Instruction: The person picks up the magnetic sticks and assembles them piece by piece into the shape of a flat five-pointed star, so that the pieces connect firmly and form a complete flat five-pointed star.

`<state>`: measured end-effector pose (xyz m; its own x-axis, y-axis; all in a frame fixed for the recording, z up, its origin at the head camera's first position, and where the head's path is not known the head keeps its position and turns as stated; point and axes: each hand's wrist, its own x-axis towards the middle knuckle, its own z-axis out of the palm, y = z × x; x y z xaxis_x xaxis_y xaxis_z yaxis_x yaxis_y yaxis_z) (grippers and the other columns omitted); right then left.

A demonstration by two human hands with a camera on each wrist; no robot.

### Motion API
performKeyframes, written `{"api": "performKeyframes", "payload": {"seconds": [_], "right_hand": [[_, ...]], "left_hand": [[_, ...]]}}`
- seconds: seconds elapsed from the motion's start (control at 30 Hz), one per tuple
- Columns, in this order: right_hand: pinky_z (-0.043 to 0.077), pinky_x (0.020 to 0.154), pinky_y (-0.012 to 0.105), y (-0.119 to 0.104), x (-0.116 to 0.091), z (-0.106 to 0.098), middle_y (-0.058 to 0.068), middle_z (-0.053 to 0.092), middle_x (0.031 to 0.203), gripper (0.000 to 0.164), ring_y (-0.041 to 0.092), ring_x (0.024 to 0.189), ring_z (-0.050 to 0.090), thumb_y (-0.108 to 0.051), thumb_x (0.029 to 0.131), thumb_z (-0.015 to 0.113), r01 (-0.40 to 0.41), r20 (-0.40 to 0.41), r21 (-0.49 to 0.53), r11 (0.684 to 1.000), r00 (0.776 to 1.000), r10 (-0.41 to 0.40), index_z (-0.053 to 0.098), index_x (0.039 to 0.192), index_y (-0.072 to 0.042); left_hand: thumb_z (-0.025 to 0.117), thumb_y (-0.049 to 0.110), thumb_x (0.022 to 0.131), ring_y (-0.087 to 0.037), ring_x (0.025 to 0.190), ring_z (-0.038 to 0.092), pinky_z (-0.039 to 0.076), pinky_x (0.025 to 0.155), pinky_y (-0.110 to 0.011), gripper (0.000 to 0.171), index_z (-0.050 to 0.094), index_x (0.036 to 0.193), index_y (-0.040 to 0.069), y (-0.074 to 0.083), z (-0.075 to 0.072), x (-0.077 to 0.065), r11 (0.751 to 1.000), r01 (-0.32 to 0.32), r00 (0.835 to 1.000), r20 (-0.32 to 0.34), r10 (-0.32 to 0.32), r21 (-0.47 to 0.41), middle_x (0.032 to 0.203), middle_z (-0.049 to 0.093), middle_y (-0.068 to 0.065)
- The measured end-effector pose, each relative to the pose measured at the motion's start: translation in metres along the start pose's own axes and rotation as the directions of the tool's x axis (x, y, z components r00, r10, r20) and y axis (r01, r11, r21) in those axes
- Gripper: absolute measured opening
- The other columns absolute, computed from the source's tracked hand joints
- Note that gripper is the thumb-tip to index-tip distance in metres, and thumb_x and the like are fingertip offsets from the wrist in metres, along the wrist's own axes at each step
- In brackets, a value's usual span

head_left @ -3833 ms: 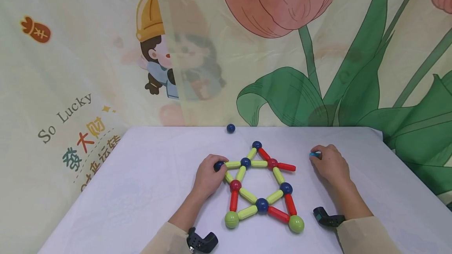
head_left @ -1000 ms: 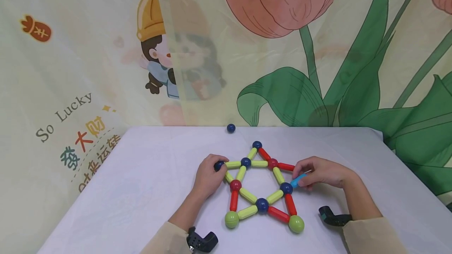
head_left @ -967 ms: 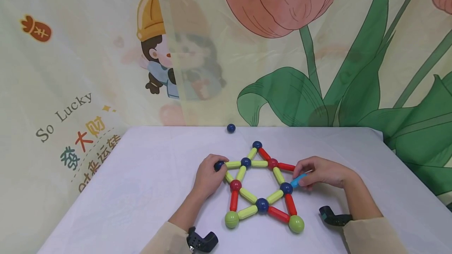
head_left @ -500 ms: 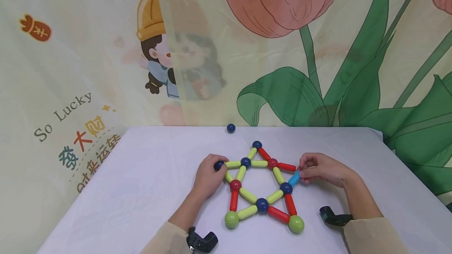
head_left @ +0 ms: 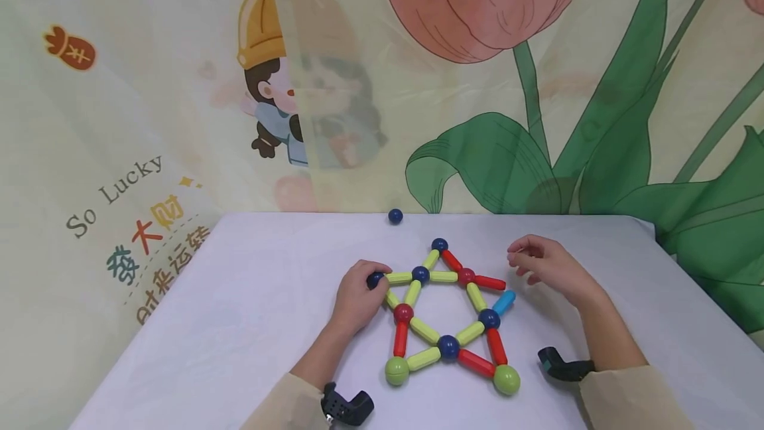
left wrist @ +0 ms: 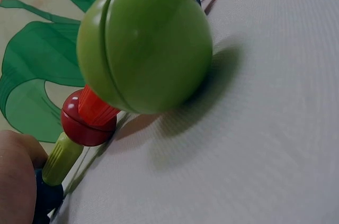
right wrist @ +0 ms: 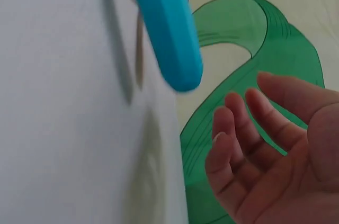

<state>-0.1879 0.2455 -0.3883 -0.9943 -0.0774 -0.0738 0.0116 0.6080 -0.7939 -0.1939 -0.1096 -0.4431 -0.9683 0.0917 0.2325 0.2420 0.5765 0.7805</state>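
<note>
A star-like frame of magnetic rods and balls lies flat on the white table. My left hand point(head_left: 358, 300) grips the dark blue ball point(head_left: 375, 280) at its left corner, fingers and thumb around it. On the right, a light blue rod point(head_left: 504, 302) sticks out from a dark blue ball point(head_left: 489, 318), its outer end close to the free end of a red rod point(head_left: 491, 283). My right hand point(head_left: 555, 271) hovers beyond that rod, fingers loosely bent and holding nothing. In the right wrist view the light blue rod point(right wrist: 169, 33) is apart from the fingers.
A loose dark blue ball point(head_left: 395, 216) sits at the table's back edge. Two green balls point(head_left: 396, 371) form the near corners of the frame. A printed cloth point(head_left: 334, 191) hangs behind the white table point(head_left: 239, 324).
My right hand brought the light blue rod to the dark blue ball on the right, let it go there, and moved back and up. My left hand stays on its ball.
</note>
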Motion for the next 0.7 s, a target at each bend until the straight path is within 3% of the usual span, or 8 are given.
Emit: {"api": "performKeyframes", "payload": {"seconds": [0.2,0.33,0.7], "right_hand": [[0.058,0.078,0.024,-0.034,0.011,0.006,0.022,0.063,0.125,0.047,0.037,0.107,0.066,-0.033,0.102,0.063,0.065,-0.138,-0.034,0.997,0.988,-0.069,0.055,0.136,-0.001],[0.058,0.079,0.025,-0.055,0.021,0.013,0.021,0.065,0.124,0.045,0.038,0.108,0.064,-0.032,0.103,0.062,0.088,-0.182,-0.016,0.996,0.979,-0.089,0.056,0.137,-0.003],[0.059,0.083,0.033,-0.088,0.063,0.047,0.019,0.065,0.12,0.036,0.037,0.108,0.066,-0.027,0.102,0.063,0.101,-0.109,0.009,0.995,0.989,-0.1,0.061,0.13,-0.005]], "left_hand": [[0.063,0.012,0.091,-0.025,0.112,0.065,0.054,0.104,-0.047,0.022,0.076,0.109,0.014,-0.002,-0.001,0.002,1.0,-0.009,1.0,-0.011,0.009,-0.008,0.112,0.069,-0.005],[0.063,0.011,0.091,-0.025,0.113,0.065,0.053,0.105,-0.047,0.021,0.076,0.107,0.014,-0.005,0.0,0.002,1.0,-0.014,1.0,-0.023,0.013,-0.027,0.111,0.069,-0.004],[0.063,0.008,0.089,-0.024,0.11,0.066,0.054,0.104,-0.047,0.021,0.077,0.103,0.013,-0.003,0.003,0.001,0.999,-0.011,0.999,-0.05,0.008,-0.054,0.108,0.071,-0.004]]}}
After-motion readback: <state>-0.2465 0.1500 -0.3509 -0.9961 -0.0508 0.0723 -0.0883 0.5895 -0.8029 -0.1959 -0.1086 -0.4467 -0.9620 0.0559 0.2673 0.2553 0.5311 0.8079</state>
